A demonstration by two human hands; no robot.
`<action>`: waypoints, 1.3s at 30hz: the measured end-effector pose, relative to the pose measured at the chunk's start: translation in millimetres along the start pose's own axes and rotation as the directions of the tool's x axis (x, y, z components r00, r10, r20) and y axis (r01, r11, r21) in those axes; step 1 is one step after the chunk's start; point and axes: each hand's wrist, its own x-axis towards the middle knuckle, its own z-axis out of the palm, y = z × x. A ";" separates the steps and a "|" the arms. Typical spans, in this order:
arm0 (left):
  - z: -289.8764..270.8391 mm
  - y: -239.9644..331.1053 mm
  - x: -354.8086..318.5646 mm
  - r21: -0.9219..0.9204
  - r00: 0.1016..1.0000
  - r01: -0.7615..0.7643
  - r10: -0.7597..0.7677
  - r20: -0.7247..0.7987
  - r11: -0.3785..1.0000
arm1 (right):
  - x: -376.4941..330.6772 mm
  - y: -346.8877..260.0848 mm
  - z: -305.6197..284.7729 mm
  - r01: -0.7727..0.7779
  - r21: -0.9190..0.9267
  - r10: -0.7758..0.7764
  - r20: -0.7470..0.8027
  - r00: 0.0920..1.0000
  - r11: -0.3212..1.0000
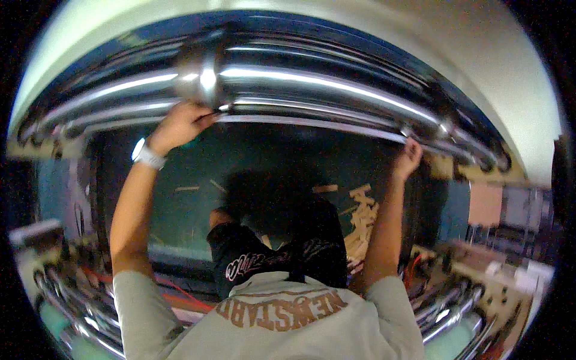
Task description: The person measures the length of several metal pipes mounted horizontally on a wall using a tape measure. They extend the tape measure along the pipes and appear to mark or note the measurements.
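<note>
Large shiny metal rollers (318, 81) stretch across in front of me, with a wide collar (201, 72) around them left of the middle. Under the lowest roller runs a long, thin pale strip (312, 124). My left hand (183, 126), wearing a white watch (146, 154), is closed at the left part of this strip, just below the collar. Its fingertips pinch at a small dark, shiny spot that I cannot make out. Farther right, my right hand (410, 159) is raised to the strip's right part with its fingers curled closed. What lies in those fingers is hidden.
Below the rollers is a dark green floor (180, 210). Several light wooden pieces (363, 219) lie heaped near my right forearm, and a few others are scattered. More metal rollers (447, 312) stand behind me on both sides. A pinkish board (485, 204) is at the far right.
</note>
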 end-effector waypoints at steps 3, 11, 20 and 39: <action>1.2 -10.2 -1.9 0.027 0.999 0.024 -0.025 0.031 0.999 | 2.2 -0.4 1.4 -0.082 0.039 0.080 0.048 0.996 0.996; 8.8 -34.1 -1.5 -0.072 0.998 0.069 -0.070 -0.006 0.995 | 6.4 9.0 -1.3 -0.042 0.052 0.035 0.115 0.993 0.998; 24.1 -33.0 2.1 0.122 0.965 0.195 -0.168 -0.200 0.973 | -3.7 -7.9 15.1 -0.049 -0.007 0.050 0.081 0.996 0.999; 3.1 -3.5 -8.7 0.264 0.960 0.266 -0.231 -0.155 0.927 | -21.9 31.3 -10.3 -0.126 0.069 0.124 0.030 0.992 0.990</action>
